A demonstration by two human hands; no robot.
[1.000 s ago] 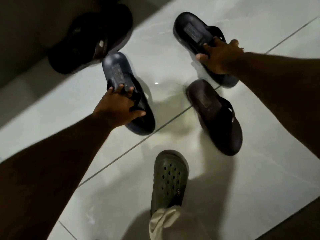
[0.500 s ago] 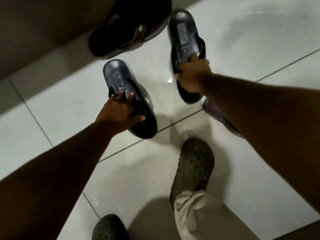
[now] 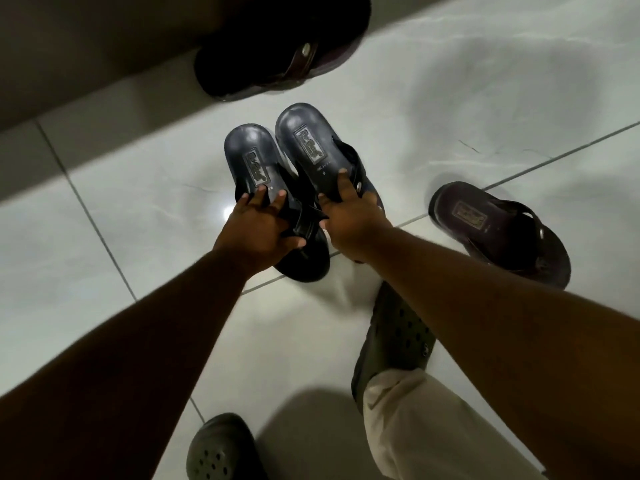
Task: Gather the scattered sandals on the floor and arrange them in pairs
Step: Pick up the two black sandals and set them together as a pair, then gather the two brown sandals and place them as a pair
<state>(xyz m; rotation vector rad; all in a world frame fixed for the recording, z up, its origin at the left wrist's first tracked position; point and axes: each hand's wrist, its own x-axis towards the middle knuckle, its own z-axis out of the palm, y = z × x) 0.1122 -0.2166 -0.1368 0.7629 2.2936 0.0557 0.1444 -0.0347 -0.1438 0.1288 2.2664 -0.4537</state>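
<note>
Two dark blue sandals, side by side at the centre of the white tiled floor (image 3: 450, 81), heels away from the wearer: left sandal (image 3: 254, 161), right sandal (image 3: 310, 143), edges touching. Left hand (image 3: 258, 233) grips the left sandal at its strap, fingers curled over the footbed; right hand (image 3: 349, 220) likewise clasps the right one. Brown thong sandal (image 3: 498, 230) lies apart to the right. Dark brown sandal (image 3: 277, 53) beyond, by the wall. Wearer's green clogs (image 3: 394, 341) nearest, one under the right forearm.
</note>
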